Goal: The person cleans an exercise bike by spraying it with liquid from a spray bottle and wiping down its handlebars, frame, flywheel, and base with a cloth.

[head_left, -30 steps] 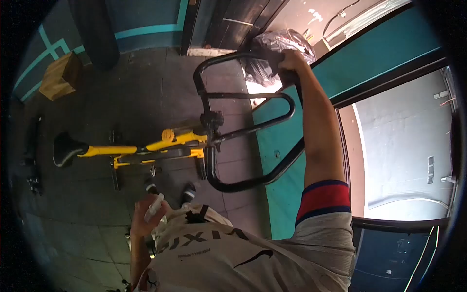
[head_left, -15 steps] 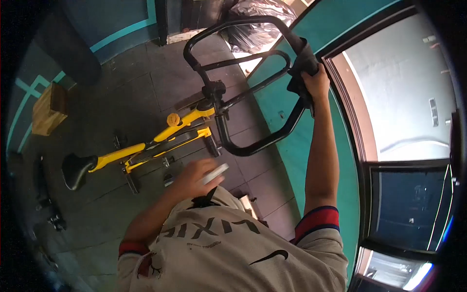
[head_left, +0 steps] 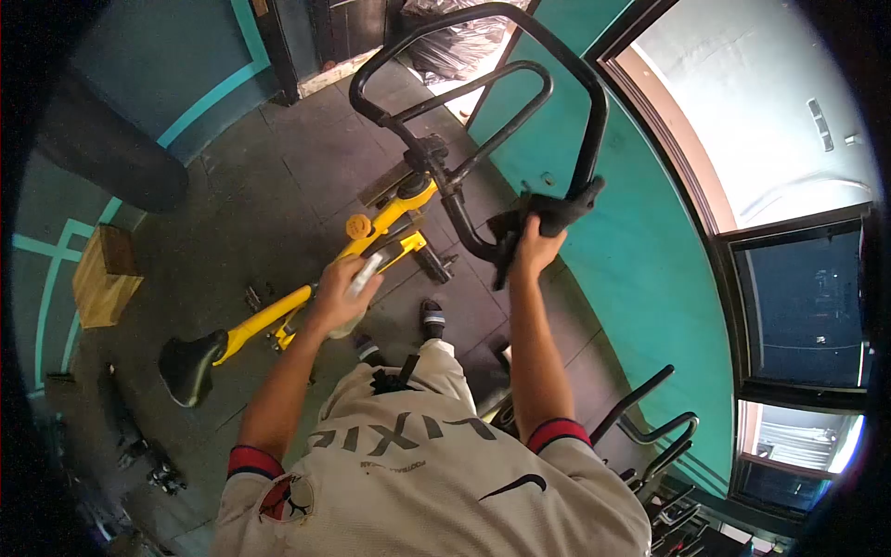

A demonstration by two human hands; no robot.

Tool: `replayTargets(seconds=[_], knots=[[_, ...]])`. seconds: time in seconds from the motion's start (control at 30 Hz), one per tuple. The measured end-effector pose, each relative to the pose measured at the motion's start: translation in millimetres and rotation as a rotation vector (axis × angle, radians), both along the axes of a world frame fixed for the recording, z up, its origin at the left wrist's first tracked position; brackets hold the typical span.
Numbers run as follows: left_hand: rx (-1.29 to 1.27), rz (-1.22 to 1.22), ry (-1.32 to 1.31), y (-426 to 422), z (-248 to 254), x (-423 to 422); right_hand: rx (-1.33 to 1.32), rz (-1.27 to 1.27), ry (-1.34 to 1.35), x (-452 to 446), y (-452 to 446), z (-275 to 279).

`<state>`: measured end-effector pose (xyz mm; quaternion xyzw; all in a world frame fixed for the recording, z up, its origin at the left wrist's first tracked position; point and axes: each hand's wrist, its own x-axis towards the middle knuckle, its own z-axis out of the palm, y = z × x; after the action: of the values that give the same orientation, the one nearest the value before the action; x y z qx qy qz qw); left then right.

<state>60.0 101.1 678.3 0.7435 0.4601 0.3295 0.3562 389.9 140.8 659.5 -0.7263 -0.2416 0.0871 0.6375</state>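
Note:
Black handlebars (head_left: 599,121) rise from a yellow exercise bike (head_left: 269,314) with a black saddle (head_left: 193,369). My right hand (head_left: 538,249) is closed around a black cloth (head_left: 568,210), which lies against the lower right part of the bar loop. Over the bike's frame, my left hand (head_left: 342,295) grips a white object (head_left: 365,276) that looks like the top of a spray bottle; its lower part is mostly hidden by the hand. An orange-yellow knob (head_left: 358,226) on the frame is just beyond my left hand.
A wooden box (head_left: 107,277) stands by the left wall, near a dark hanging cylinder (head_left: 116,153). Black equipment (head_left: 139,450) lies at lower left. A plastic bag (head_left: 455,46) sits beyond the handlebars. More black bars (head_left: 636,404) stand at right, beside the green wall (head_left: 640,278).
My right hand and the cloth have moved along the bar from its far end to its lower right part. My left hand has risen from near my body to over the bike frame. The view has turned.

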Motion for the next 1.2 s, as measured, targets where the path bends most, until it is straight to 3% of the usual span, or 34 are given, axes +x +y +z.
replayTargets(seconds=[0.1, 0.13, 0.2, 0.23, 0.3, 0.37, 0.4, 0.43, 0.47, 0.5, 0.53, 0.6, 0.7, 0.73, 0.8, 0.9, 0.97, 1.0, 1.1, 1.2], knots=[[-0.115, 0.060, 0.081, -29, -11, -40, 0.223, -0.028, 0.279, -65, -15, -68], [-0.169, 0.067, 0.073, -38, -16, -51, 0.241, -0.034, 0.537, -89, -12, -85], [-0.279, 0.094, 0.046, -62, -31, -72, 0.045, 0.116, 0.676, -131, -10, -93], [-0.295, 0.153, 0.044, -78, -42, -83, -0.170, 0.263, 0.554, -150, -20, -86], [-0.315, 0.271, 0.033, -100, -62, -107, -0.024, 0.465, 0.128, -182, -51, -26], [-0.402, 0.337, 0.096, -124, -62, -132, -0.023, 0.440, 0.106, -178, -77, 32], [-0.456, 0.383, 0.118, -134, -62, -142, -0.295, 0.388, 0.200, -165, -89, 77], [-0.402, 0.452, 0.109, -144, -60, -149, 0.001, 0.386, 0.002, -142, -92, 64], [-0.441, 0.485, 0.077, -152, -51, -156, 0.195, 0.328, -0.070, -135, -90, 93], [-0.475, 0.512, 0.050, -157, -42, -162, 0.221, 0.407, -0.103, -118, -90, 112], [-0.443, 0.565, 0.074, -163, -36, -165, 0.222, 0.348, -0.310, -97, -76, 107], [-0.367, 0.657, 0.129, -173, -31, -168, -0.108, 0.490, -0.671, -77, -54, 96], [-0.044, 0.703, 0.206, -191, -88, -187, -0.710, 0.593, -0.960, -84, -10, 1], [-0.160, 0.659, 0.197, -187, -81, -185, -0.684, 0.440, -1.084, -101, -1, 1], [-0.381, 0.568, 0.189, -170, -53, -175, -0.806, 0.619, -0.716, -100, 31, 26], [-0.419, 0.479, 0.001, -154, -37, -148, -0.600, 1.129, -0.516, -50, 76, -1], [-0.374, 0.348, 0.047, -142, -54, -147, -0.820, 0.749, -0.653, -74, 47, 23], [-0.378, 0.303, 0.044, -135, -57, -142, -0.897, 0.682, -0.723, -85, 32, 30], [-0.385, 0.277, 0.071, -118, -53, -130, -0.659, 0.468, -1.298, -83, -29, -2], [-0.315, 0.342, 0.039, -117, -66, -125, -0.623, 0.432, -1.298, -51, -80, -26]])
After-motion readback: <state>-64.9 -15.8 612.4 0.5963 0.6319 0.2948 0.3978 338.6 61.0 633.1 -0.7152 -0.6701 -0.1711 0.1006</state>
